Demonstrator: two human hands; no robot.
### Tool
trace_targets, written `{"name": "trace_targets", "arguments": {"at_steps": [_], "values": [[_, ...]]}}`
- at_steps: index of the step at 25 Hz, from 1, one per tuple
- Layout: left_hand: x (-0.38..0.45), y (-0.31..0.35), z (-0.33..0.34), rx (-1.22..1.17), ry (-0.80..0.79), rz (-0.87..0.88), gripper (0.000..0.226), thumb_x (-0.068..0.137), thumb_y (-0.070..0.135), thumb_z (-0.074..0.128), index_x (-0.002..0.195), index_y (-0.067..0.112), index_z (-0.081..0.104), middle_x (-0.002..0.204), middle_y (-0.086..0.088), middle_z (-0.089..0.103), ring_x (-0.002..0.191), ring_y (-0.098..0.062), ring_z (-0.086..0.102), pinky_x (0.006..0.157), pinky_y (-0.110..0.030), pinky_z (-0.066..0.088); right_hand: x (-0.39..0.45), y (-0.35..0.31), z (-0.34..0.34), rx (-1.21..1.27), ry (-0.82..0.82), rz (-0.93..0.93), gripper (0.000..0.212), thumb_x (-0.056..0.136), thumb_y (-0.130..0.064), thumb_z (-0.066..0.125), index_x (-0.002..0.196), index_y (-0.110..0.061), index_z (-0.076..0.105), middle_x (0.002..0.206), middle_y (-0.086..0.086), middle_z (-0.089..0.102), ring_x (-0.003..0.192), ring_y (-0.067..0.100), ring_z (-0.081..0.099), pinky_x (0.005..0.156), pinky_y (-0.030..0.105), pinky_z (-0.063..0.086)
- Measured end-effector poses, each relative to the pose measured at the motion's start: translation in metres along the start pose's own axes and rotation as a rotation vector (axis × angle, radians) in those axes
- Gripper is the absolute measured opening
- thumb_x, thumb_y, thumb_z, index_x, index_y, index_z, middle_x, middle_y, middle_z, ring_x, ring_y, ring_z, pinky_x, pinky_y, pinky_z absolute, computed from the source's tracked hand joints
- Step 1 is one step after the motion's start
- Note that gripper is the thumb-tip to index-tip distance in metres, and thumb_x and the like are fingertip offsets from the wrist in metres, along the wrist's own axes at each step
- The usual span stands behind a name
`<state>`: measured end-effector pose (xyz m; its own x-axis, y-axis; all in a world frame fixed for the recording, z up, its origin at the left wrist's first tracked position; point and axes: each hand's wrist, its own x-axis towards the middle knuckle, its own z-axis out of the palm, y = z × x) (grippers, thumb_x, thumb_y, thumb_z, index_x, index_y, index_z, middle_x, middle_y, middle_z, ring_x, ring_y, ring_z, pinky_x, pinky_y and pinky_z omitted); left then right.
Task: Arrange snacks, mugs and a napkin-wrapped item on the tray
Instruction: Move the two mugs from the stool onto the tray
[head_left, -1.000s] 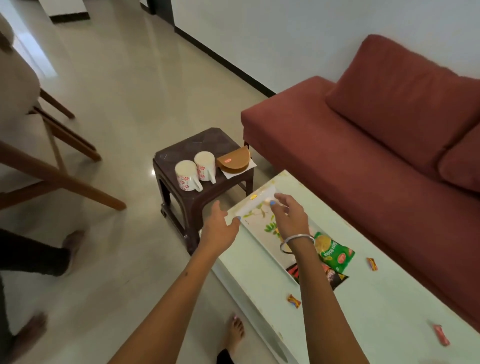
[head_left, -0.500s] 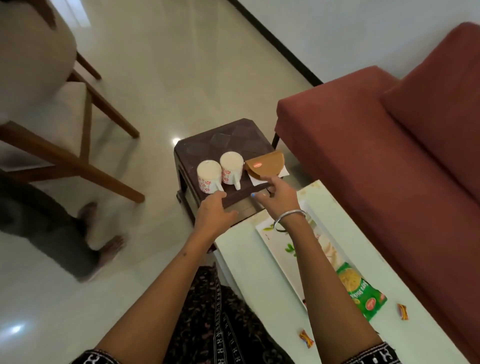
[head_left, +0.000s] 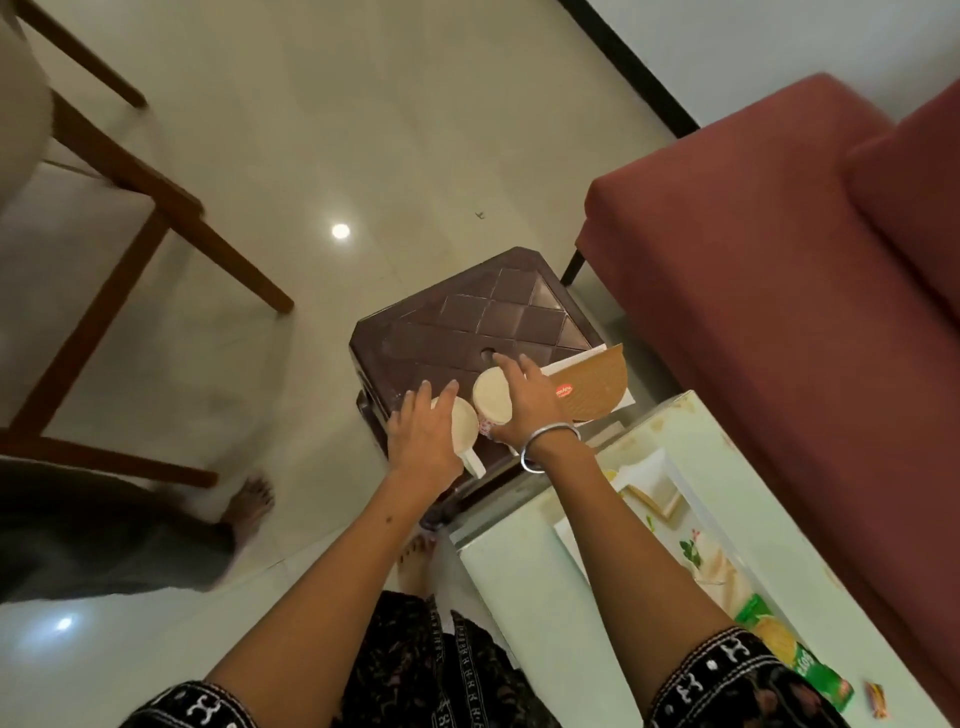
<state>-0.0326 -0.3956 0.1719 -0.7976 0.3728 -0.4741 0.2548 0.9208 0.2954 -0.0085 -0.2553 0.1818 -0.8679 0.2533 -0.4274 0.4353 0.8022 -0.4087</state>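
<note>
Two white mugs with red print stand side by side on a dark brown stool (head_left: 498, 312). My left hand (head_left: 423, 441) wraps the left mug (head_left: 466, 428) from its left side, and the handle points toward me. My right hand (head_left: 527, 402) closes over the right mug (head_left: 491, 395), fingers across its far rim. A brown half-round packet (head_left: 597, 384) lies on a white napkin (head_left: 563, 366) just right of the mugs. The white floral tray (head_left: 571, 545) sits on the pale table (head_left: 519, 597), partly hidden by my right forearm. A green snack packet (head_left: 795, 657) lies at its near end.
A red sofa (head_left: 753, 260) runs along the right, close to stool and table. A wooden chair (head_left: 156, 208) stands at the left, with another person's foot (head_left: 249, 504) beneath it. A small wrapped candy (head_left: 878, 699) lies on the table's near right.
Both hands moved forward from the tray's far end to the stool and closed around the two mugs. The view tilted down and toward the stool.
</note>
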Motion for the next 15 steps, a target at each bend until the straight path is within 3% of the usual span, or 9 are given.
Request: {"name": "trace_targets", "arguments": {"at_steps": [3, 7, 11, 15], "values": [[0.022, -0.006, 0.007, 0.018, -0.118, -0.015, 0.103, 0.068, 0.021, 0.079, 0.144, 0.032, 0.010, 0.153, -0.009, 0.017, 0.141, -0.034, 0.015, 0.108, -0.056, 0.030, 0.031, -0.002, 0.010, -0.189, -0.058, -0.007, 0.093, 0.068, -0.024, 0.079, 0.142, -0.031, 0.023, 0.155, 0.012, 0.016, 0.137, 0.035, 0.030, 0.105, 0.046, 0.039], [0.032, -0.013, 0.020, -0.045, -0.154, 0.009, 0.100, 0.064, 0.016, 0.079, 0.141, 0.029, 0.017, 0.140, -0.008, 0.030, 0.128, -0.031, 0.034, 0.096, -0.045, 0.045, 0.051, -0.001, 0.018, -0.302, -0.195, 0.033, 0.090, 0.060, -0.023, 0.083, 0.135, -0.028, 0.031, 0.151, 0.012, 0.022, 0.126, 0.039, 0.041, 0.094, 0.046, 0.045], [0.037, -0.017, 0.025, -0.112, -0.113, 0.071, 0.092, 0.059, 0.021, 0.081, 0.135, 0.025, 0.029, 0.134, -0.007, 0.038, 0.119, -0.029, 0.044, 0.090, -0.037, 0.047, 0.048, 0.004, 0.030, -0.340, -0.137, 0.029, 0.080, 0.062, -0.022, 0.080, 0.128, -0.026, 0.036, 0.133, 0.012, 0.040, 0.116, 0.038, 0.044, 0.083, 0.046, 0.049], [0.034, -0.013, 0.018, -0.092, -0.099, 0.104, 0.088, 0.055, 0.024, 0.083, 0.129, 0.024, 0.035, 0.122, -0.007, 0.046, 0.109, -0.027, 0.051, 0.086, -0.036, 0.048, 0.040, 0.014, 0.027, -0.241, -0.096, 0.034, 0.084, 0.057, -0.029, 0.083, 0.129, -0.031, 0.040, 0.128, 0.009, 0.046, 0.114, 0.034, 0.048, 0.085, 0.045, 0.050]]}}
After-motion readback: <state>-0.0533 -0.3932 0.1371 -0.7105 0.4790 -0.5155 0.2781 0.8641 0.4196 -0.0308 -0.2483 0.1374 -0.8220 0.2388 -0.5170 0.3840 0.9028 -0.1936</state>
